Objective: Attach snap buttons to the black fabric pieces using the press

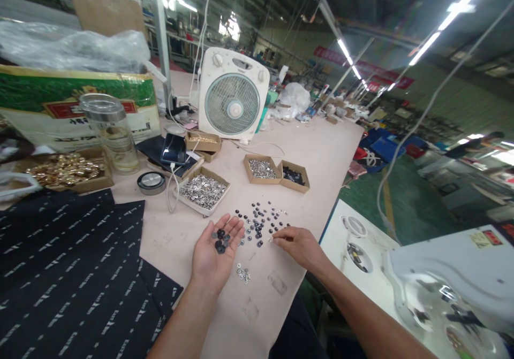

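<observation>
My left hand (217, 254) is palm up above the table, fingers stretched out, with several black snap buttons (220, 241) resting in the palm. My right hand (299, 244) is at the table on the right, thumb and fingertips pinched together low over the surface. A tiny pale piece shows at those fingertips, too small to make out. Between and beyond the hands lie scattered dark snap buttons (259, 229), with a few silver ones among them. A small cluster of silver snap parts (243, 273) sits closer to me, right of my left wrist.
Cardboard trays of silver parts (203, 192), more silver parts (262, 169) and black parts (293, 175) stand farther back. Behind them are a phone (173, 149), a box fan (233, 97) and a glass jar (114, 139). Black printed fabric (72, 279) covers the left; a white machine (450, 273) stands right.
</observation>
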Tool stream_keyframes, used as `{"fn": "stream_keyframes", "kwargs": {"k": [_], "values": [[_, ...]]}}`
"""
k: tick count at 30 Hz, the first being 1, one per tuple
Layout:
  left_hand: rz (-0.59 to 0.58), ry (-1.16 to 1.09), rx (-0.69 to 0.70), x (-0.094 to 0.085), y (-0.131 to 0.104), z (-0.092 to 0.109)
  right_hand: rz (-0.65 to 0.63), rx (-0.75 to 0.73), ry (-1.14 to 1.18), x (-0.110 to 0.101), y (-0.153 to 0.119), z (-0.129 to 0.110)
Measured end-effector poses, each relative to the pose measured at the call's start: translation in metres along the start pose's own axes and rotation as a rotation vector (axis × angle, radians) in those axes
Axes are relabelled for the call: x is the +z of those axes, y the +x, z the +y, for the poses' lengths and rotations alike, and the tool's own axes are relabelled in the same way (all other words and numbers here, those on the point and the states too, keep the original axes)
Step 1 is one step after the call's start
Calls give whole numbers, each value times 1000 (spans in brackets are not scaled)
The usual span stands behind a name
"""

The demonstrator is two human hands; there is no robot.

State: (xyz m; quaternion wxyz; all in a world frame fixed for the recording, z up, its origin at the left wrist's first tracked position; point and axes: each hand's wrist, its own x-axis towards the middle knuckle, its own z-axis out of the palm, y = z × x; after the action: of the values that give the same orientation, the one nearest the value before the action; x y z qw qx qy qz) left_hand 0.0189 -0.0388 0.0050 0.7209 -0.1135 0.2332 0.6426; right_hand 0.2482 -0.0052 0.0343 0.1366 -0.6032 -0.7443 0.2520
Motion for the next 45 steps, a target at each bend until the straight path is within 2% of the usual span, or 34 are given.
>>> {"fn": "stream_keyframes", "kwargs": {"k": [3,7,15,18,22,25,28,34,39,45], "values": [[4,0,3,1,0,0,-46,32,-44,4,5,-1],[17,-5,3,3,-1,0,-75,-19,-206,8,9,-3],[13,-5,1,3,-1,0,-8,82,-308,11,9,-10],[15,-8,0,4,0,0,11,39,-347,12,7,-9],[1,-13,-5,3,0,0,-32,-60,-445,11,3,-9],[13,-15,-9,3,-1,-1,45,-109,-416,7,-3,-21],[11,-12,-19,4,-2,-2,103,-226,-282,10,-9,-46],[5,-3,-55,8,-3,-2,2,-469,-189,37,-3,-93],[17,-17,-48,5,-2,-2,-30,-470,-248,50,14,-101],[11,-88,-38,6,8,-1,-66,-455,-200,47,21,-96]]}}
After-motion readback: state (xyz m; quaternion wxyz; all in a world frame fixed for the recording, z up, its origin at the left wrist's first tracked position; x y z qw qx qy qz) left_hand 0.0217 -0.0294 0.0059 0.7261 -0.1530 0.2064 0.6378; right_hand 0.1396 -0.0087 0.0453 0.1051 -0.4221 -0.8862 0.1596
